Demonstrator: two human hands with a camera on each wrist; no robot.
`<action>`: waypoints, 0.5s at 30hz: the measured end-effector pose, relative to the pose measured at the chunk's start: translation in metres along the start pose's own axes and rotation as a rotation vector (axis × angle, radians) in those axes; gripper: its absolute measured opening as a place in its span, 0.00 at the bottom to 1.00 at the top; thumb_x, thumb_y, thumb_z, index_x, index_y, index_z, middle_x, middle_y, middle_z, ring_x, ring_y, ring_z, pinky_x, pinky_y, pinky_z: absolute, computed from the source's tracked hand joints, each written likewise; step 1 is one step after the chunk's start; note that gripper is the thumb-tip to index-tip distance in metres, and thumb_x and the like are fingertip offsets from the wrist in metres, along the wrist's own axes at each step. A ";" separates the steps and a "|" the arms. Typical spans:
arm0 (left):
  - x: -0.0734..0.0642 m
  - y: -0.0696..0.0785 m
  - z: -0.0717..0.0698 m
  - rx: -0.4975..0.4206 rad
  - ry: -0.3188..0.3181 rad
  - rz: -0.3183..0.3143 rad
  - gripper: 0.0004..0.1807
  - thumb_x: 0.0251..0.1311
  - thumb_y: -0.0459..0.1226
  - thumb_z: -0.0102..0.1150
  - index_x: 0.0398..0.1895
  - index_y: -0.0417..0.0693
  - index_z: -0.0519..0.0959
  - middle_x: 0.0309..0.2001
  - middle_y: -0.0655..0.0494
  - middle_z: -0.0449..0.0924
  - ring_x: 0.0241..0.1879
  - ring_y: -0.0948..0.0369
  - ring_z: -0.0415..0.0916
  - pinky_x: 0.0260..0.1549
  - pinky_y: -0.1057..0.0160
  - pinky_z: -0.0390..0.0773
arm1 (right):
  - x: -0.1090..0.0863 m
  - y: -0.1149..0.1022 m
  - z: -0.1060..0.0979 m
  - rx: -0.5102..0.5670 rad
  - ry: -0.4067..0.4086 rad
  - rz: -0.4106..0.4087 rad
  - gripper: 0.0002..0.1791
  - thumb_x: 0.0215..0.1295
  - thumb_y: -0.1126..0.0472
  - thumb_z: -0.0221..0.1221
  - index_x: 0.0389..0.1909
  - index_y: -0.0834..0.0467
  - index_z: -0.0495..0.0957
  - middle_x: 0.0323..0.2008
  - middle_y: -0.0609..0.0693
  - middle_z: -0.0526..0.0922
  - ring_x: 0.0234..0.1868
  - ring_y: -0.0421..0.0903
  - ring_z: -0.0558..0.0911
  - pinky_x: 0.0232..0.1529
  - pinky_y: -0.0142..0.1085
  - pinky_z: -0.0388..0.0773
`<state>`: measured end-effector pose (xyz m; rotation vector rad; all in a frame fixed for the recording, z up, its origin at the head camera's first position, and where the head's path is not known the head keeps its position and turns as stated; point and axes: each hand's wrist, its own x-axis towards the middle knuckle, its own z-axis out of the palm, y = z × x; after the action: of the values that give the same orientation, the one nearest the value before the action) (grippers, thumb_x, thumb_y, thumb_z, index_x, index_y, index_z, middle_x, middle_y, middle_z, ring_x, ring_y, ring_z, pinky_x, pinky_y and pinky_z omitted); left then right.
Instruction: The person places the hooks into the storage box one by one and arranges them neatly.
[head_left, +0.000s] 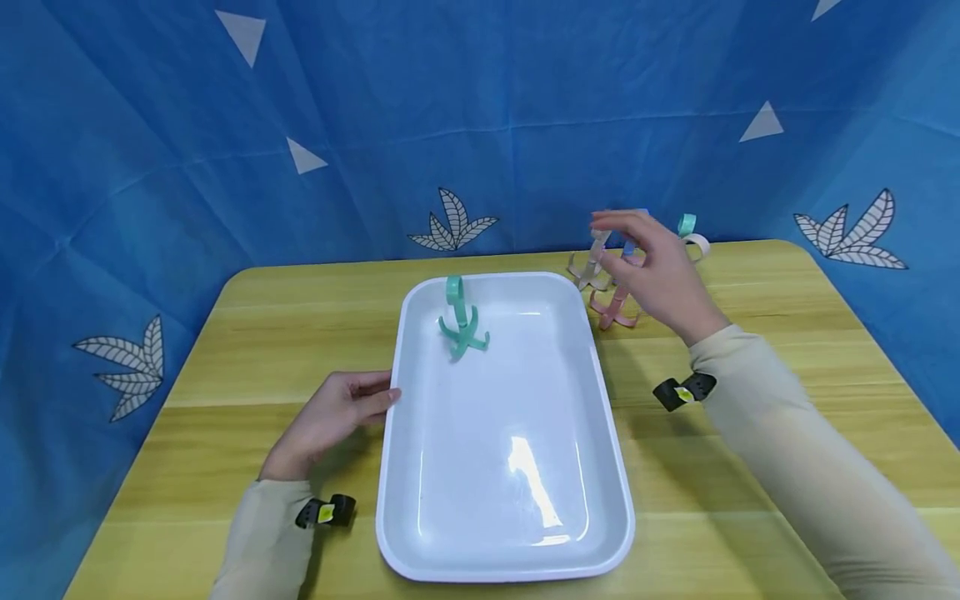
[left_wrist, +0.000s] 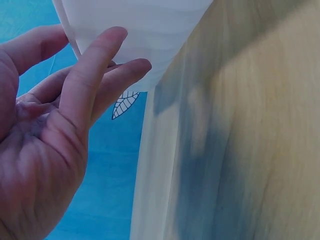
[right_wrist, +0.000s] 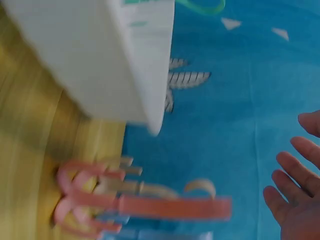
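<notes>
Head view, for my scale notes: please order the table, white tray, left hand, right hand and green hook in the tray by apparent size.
Largest first:
1. Table
2. White tray
3. Left hand and right hand: too alike to rank
4. Green hook

Fingers (right_wrist: pixel 296 170) — apart from pink hook (right_wrist: pixel 172 206)

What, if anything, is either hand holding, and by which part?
The left hand holds the white tray by its left rim; the right hand holds nothing.
</notes>
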<state>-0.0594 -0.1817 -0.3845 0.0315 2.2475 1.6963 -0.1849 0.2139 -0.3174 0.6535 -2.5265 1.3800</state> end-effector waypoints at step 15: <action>0.000 0.000 -0.001 0.003 -0.009 -0.002 0.26 0.69 0.38 0.59 0.64 0.30 0.71 0.57 0.36 0.76 0.49 0.48 0.80 0.46 0.54 0.82 | -0.014 0.049 -0.019 0.146 -0.070 0.263 0.32 0.71 0.52 0.59 0.72 0.59 0.64 0.70 0.56 0.65 0.70 0.53 0.64 0.68 0.45 0.63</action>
<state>-0.0600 -0.1830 -0.3845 0.0378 2.2427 1.6883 -0.1959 0.2572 -0.3494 0.4097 -2.6618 1.6678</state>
